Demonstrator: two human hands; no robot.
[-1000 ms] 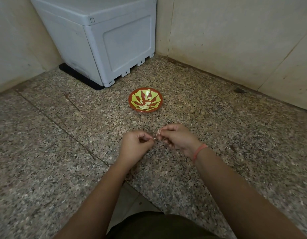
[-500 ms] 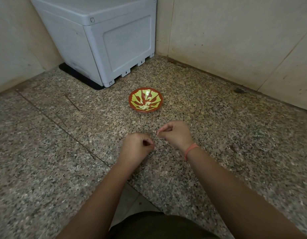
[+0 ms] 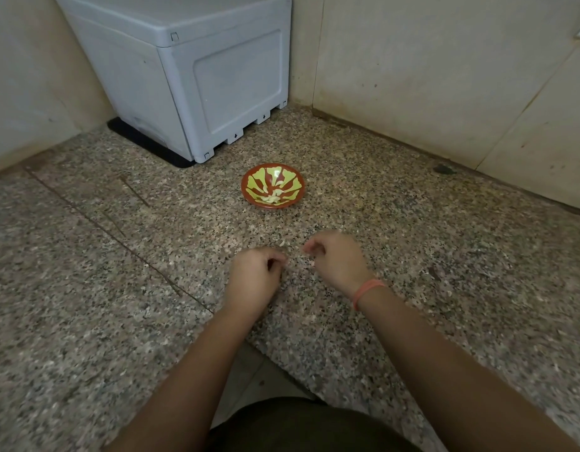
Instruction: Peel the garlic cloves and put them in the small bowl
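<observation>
A small red bowl (image 3: 253, 201) with a yellow-green pattern stands on the speckled stone counter, with several peeled garlic cloves (image 3: 273, 198) lying in it. My left hand (image 3: 254, 278) is below the bowl, its fingers curled tight round a garlic clove that is hidden inside the fist. My right hand (image 3: 337, 262), with a pink band on its wrist, is a short gap to the right. Its fingertips are pinched together on a scrap of garlic skin and are blurred by motion. A pale scrap of skin (image 3: 282, 243) lies on the counter between the hands.
A grey plastic box (image 3: 197, 70) on a black mat fills the back left corner. Beige walls (image 3: 445, 76) close the back and right sides. The counter's front edge has a notch (image 3: 249, 373) just above my lap.
My hands were together at the clove and have pulled apart. The right hand has moved right and slightly up, and the left hand has stayed almost still.
</observation>
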